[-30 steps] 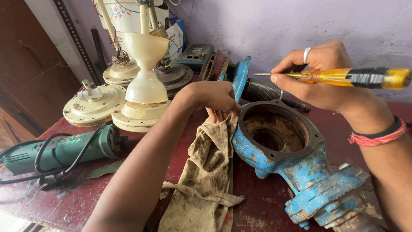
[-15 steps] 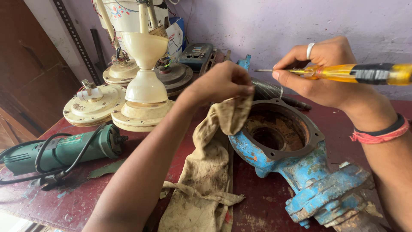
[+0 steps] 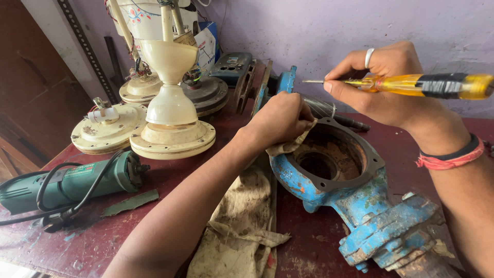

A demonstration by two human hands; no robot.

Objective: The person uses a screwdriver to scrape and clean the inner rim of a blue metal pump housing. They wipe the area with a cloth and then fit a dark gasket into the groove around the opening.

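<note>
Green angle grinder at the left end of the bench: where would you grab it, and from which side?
Judging by its pose, grip the green angle grinder around its long cylindrical body, coming from above. It lies flat on the dark red bench, its head facing the cream fan housings. Its black cord loops over the body, so close the fingers near the head end, clear of it.

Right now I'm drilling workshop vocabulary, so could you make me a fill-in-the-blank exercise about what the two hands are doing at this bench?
1. The right hand holds a yellow-handled ____.
2. The left hand presses a dirty ____ against the rim of the blue pump housing.
3. The green angle grinder lies on the ____ tabletop.
4. A ring sits on a finger of the ____ hand.

Missing words: screwdriver; rag; red; right
</note>
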